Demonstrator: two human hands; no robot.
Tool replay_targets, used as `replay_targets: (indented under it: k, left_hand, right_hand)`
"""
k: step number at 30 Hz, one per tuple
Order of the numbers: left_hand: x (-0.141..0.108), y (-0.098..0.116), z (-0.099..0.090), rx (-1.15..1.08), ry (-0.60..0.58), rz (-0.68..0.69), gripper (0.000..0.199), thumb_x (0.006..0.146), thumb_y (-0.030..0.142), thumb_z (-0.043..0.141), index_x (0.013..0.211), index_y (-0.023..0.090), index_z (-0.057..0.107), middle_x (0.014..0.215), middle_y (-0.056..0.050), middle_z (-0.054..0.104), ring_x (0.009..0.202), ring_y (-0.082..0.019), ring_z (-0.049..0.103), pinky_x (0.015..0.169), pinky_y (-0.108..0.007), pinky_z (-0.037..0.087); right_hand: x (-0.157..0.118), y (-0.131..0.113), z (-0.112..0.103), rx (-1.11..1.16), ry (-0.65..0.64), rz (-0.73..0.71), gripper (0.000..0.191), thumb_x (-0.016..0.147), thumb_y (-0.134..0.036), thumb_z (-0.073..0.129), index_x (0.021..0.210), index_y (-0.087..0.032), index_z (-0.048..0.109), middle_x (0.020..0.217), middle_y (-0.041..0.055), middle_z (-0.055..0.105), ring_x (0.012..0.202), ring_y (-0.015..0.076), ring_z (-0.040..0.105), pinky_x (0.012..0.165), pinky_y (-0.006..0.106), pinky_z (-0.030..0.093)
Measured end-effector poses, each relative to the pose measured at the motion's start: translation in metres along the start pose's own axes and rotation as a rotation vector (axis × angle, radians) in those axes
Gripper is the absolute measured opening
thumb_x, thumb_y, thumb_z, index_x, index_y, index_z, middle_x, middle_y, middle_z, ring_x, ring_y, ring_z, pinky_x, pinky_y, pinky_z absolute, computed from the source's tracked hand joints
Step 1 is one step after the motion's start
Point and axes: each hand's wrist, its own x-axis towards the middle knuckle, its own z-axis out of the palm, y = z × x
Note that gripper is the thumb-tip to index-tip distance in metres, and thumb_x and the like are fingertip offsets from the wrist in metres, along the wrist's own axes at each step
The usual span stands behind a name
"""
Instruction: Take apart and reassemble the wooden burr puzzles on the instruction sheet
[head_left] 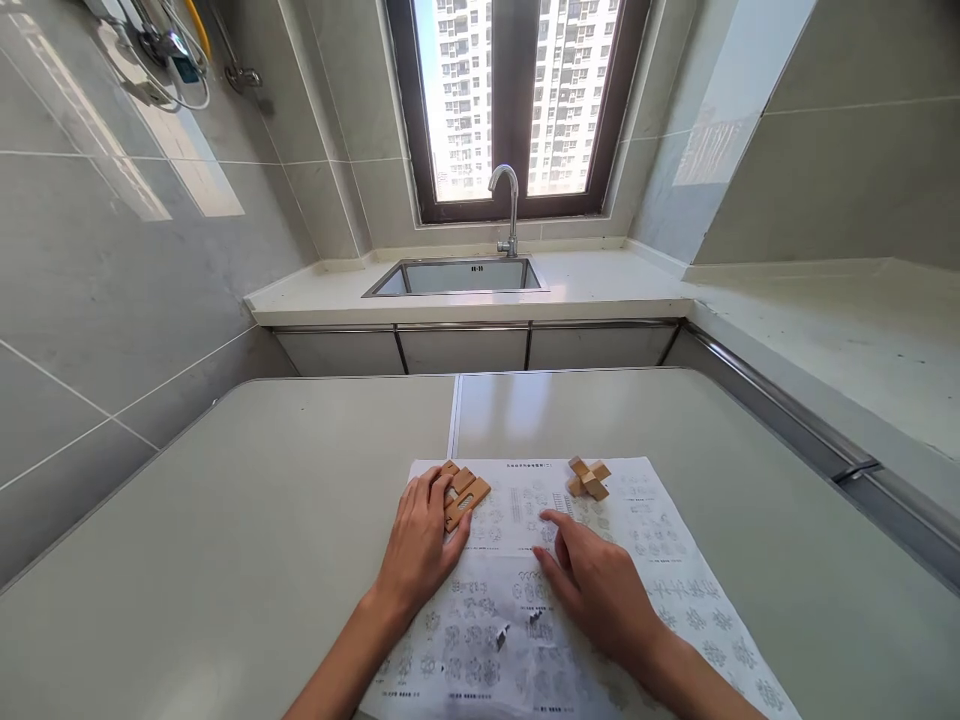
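Observation:
A large printed sheet [480,580] with rows of small diagrams lies on the table. At its upper left edge is a flat wooden puzzle [469,500] with slots cut in it. My left hand [424,530] grips this puzzle, fingers over its left side and thumb along its lower edge, hiding part of it. Over the sheet, my right hand [600,580] holds nothing. Its index finger points at the printed diagrams, its thumb is stretched apart from it, and the other fingers are curled. Just beyond that fingertip sits a cross-shaped wooden burr puzzle [589,478].
The sheet has two small torn spots near its middle. A pale table [225,560] with a seam spreads under it. Beyond stand a white counter [585,285], a sink [457,261], a tap [511,210] and a window. A tiled wall [150,270] rises at left.

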Motion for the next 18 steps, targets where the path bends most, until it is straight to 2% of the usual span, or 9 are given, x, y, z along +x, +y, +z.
replay_targets:
  k: [9,15,18]
  left_hand:
    - [0.004,-0.011,-0.011,-0.027,-0.018,0.068,0.044,0.097,0.026,0.061,0.14,0.024,0.049,0.148,-0.014,0.059,0.136,-0.032,0.059,0.117,-0.06,0.046]
    - [0.004,0.001,-0.018,-0.023,-0.038,0.158,0.045,0.099,0.022,0.06,0.143,0.024,0.048,0.151,-0.014,0.056,0.147,-0.034,0.048,0.119,-0.06,0.045]
    - [0.005,0.011,-0.022,-0.047,-0.08,0.259,0.041,0.1,0.02,0.059,0.141,0.024,0.051,0.146,-0.013,0.06,0.144,-0.032,0.051,0.117,-0.055,0.049]
  right_hand:
    - [0.001,0.003,0.001,0.062,-0.008,0.016,0.036,0.11,-0.042,0.043,0.132,-0.018,0.058,0.072,-0.0007,0.065,0.06,0.0204,0.067,0.06,0.032,0.053]
    - [0.003,0.004,-0.002,0.108,-0.05,0.041,0.029,0.108,-0.037,0.047,0.129,-0.02,0.058,0.071,-0.0039,0.063,0.059,0.0194,0.066,0.059,0.032,0.052]
    - [0.004,0.004,-0.004,0.124,-0.065,0.043,0.028,0.108,-0.035,0.047,0.13,-0.021,0.058,0.071,-0.0042,0.064,0.06,0.0192,0.067,0.06,0.032,0.051]
